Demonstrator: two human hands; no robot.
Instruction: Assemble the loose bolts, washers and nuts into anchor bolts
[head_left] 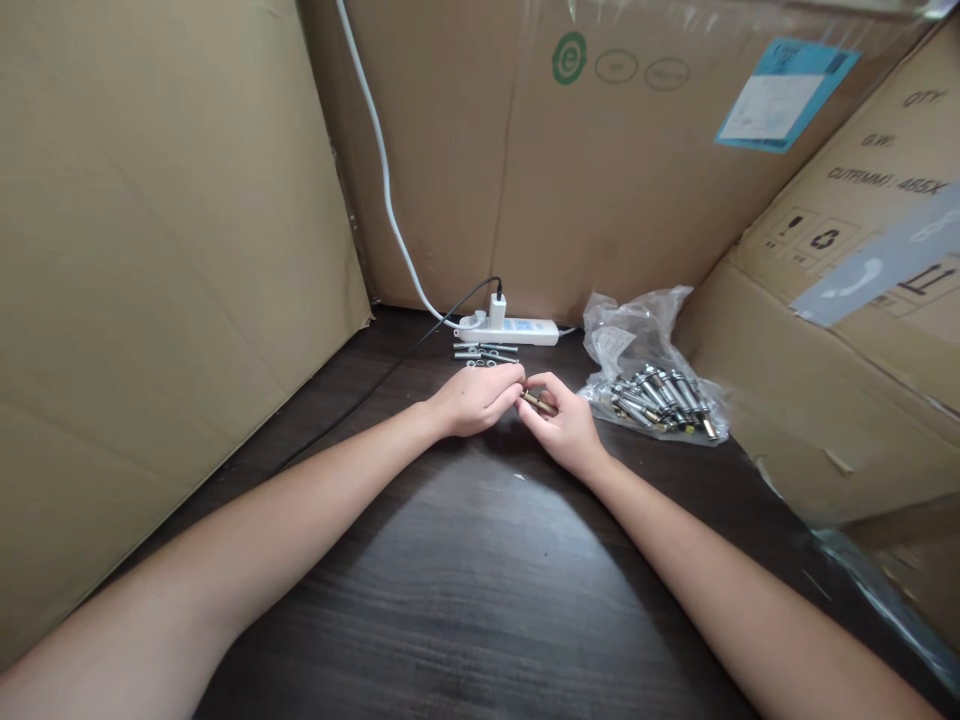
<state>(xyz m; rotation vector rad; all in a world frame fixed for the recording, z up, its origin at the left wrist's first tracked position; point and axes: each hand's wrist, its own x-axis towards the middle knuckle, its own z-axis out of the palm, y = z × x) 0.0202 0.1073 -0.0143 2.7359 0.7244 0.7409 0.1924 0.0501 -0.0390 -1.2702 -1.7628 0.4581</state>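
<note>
My right hand (559, 420) is closed around a brass-coloured metal tube (540, 403), perhaps the sleeve of an anchor bolt. It lies slantwise between thumb and fingers. My left hand (480, 398) meets it from the left, fingers pressed together near the tube's far end; what they pinch is hidden. Just behind the left hand, several silver bolts (486, 349) lie side by side on the dark table (480, 600), with several washers or nuts (480, 363) in a row before them. To the right, a clear plastic bag (637, 325) holds several assembled anchor bolts (664, 393).
A white power strip (525, 331) with a plugged-in charger (497, 311) stands at the back. Its white cord (386, 190) rises, and a black cable (375, 385) runs left across the table. Large cardboard boxes (165, 220) wall in the left, back and right.
</note>
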